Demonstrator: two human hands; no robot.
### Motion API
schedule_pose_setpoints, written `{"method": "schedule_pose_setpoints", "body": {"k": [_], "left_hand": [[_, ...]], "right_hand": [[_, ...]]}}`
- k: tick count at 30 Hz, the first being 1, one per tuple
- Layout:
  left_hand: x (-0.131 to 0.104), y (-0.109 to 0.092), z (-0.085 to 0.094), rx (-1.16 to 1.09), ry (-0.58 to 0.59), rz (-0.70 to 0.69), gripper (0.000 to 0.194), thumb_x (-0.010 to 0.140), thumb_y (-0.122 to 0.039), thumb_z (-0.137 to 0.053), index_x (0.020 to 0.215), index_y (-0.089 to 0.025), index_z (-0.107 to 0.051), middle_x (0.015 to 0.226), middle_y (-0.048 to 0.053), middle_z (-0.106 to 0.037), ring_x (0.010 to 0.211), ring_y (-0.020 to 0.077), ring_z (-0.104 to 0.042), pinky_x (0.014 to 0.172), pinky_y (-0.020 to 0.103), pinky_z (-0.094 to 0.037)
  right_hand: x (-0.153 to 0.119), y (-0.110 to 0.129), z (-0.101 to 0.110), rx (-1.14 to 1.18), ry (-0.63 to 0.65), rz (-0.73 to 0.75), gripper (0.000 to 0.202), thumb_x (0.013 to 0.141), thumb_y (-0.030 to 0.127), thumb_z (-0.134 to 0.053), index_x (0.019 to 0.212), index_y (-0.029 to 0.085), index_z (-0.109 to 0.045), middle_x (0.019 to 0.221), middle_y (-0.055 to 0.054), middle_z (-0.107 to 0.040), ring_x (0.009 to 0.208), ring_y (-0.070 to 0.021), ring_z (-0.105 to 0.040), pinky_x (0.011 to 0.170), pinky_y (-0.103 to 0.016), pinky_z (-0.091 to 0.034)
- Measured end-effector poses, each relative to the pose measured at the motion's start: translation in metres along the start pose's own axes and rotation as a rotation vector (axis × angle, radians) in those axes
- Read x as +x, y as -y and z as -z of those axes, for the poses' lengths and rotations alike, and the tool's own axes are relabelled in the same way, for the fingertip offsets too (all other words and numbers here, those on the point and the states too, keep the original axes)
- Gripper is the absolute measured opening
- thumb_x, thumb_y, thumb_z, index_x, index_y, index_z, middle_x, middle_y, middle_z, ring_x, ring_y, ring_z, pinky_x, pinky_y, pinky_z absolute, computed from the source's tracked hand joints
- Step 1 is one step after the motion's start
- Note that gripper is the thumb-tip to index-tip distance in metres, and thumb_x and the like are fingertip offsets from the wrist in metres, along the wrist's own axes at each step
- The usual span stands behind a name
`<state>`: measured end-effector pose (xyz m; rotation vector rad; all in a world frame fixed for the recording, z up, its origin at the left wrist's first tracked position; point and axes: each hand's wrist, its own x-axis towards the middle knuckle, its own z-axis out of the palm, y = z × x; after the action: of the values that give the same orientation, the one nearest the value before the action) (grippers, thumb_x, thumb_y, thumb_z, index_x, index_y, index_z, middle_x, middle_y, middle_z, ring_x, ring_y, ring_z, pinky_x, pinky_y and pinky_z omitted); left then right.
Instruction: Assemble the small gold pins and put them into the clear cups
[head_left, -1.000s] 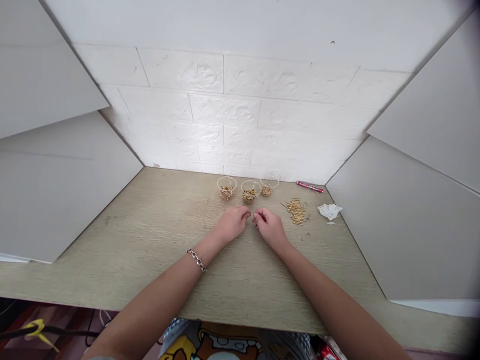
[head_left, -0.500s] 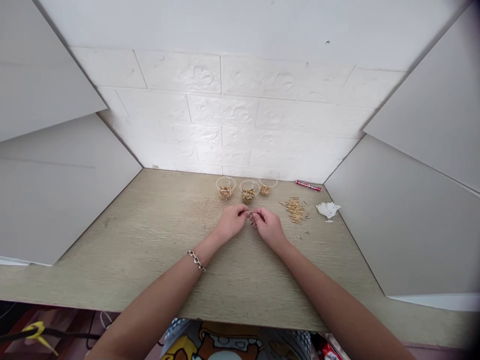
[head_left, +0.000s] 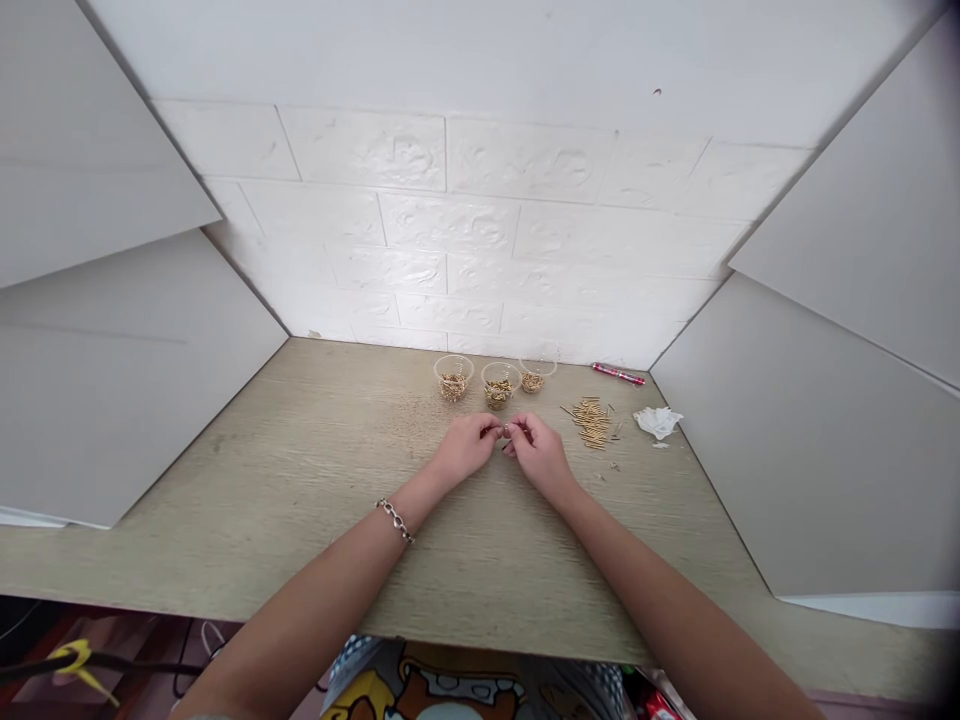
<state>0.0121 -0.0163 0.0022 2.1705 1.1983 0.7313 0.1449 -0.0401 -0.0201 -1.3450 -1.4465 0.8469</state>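
Observation:
My left hand and my right hand meet fingertip to fingertip over the middle of the table, both pinched closed. Whatever sits between the fingertips is too small and too covered to name. Just behind them stands a clear plastic cup holding small brass-coloured pieces. To its left is a second clear cup with tiny copper-gold parts, and a third cup with similar bits stands to its right. A pile of thin brass-coloured pins lies to the right of my right hand.
Tiny copper-coloured bits are scattered left of the cups. A red pen lies at the back right, near a crumpled white tissue. Grey panels flank the table, and a white brick-patterned wall closes the back.
The fingertips of both hands have shifted slightly against each other, still pinched together. The whole view has moved a little; the cups, pins and tissue stay in place.

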Motion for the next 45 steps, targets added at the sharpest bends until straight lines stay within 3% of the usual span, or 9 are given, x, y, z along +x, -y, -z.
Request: {"method": "schedule_pose_setpoints", "body": {"k": [5, 13, 19, 29, 45], "left_hand": [[0.0038, 0.0048, 0.0015, 0.013, 0.021, 0.048, 0.022, 0.077, -0.025, -0.04, 0.073, -0.017, -0.06, 0.067, -0.001, -0.061, 0.061, 0.0108, -0.05, 0.06, 0.021, -0.036], [0.0055, 0.0073, 0.0036, 0.004, 0.058, -0.007, 0.023, 0.077, -0.026, -0.04, 0.074, -0.018, -0.061, 0.065, -0.002, -0.06, 0.06, 0.01, -0.049, 0.059, 0.021, -0.035], [0.0059, 0.0083, 0.0039, -0.013, 0.048, 0.018, 0.022, 0.076, -0.026, -0.04, 0.074, -0.017, -0.061, 0.063, -0.002, -0.059, 0.059, 0.0102, -0.049, 0.06, 0.021, -0.036], [0.0054, 0.0091, 0.0034, -0.002, 0.061, -0.031, 0.021, 0.077, -0.024, -0.04, 0.073, -0.018, -0.059, 0.063, -0.002, -0.058, 0.06, 0.0098, -0.049, 0.061, 0.021, -0.035], [0.0051, 0.0091, 0.0038, 0.027, 0.069, -0.027, 0.021, 0.078, -0.024, -0.039, 0.075, -0.018, -0.06, 0.066, -0.002, -0.06, 0.06, 0.0101, -0.049, 0.06, 0.021, -0.036]], "right_hand": [[0.001, -0.0021, 0.0018, 0.034, 0.034, -0.033, 0.011, 0.074, 0.028, -0.041, 0.073, 0.019, -0.046, 0.065, 0.001, -0.054, 0.054, -0.0113, -0.056, 0.054, -0.025, -0.046], [0.0012, -0.0026, 0.0017, 0.019, 0.027, -0.025, 0.009, 0.073, 0.027, -0.042, 0.072, 0.019, -0.047, 0.063, 0.001, -0.055, 0.055, -0.0117, -0.057, 0.055, -0.026, -0.046], [0.0028, -0.0024, 0.0031, 0.149, 0.045, -0.146, 0.009, 0.071, 0.026, -0.042, 0.072, 0.018, -0.044, 0.065, 0.001, -0.056, 0.054, -0.0113, -0.056, 0.054, -0.026, -0.047], [0.0036, -0.0046, 0.0054, 0.04, 0.103, -0.094, 0.01, 0.072, 0.027, -0.042, 0.071, 0.019, -0.047, 0.06, 0.002, -0.056, 0.056, -0.0113, -0.056, 0.057, -0.025, -0.045], [-0.0002, 0.0023, 0.0053, -0.074, 0.067, -0.036, 0.008, 0.073, 0.024, -0.041, 0.071, 0.019, -0.047, 0.062, 0.002, -0.056, 0.059, -0.0125, -0.059, 0.059, -0.026, -0.045]]}}
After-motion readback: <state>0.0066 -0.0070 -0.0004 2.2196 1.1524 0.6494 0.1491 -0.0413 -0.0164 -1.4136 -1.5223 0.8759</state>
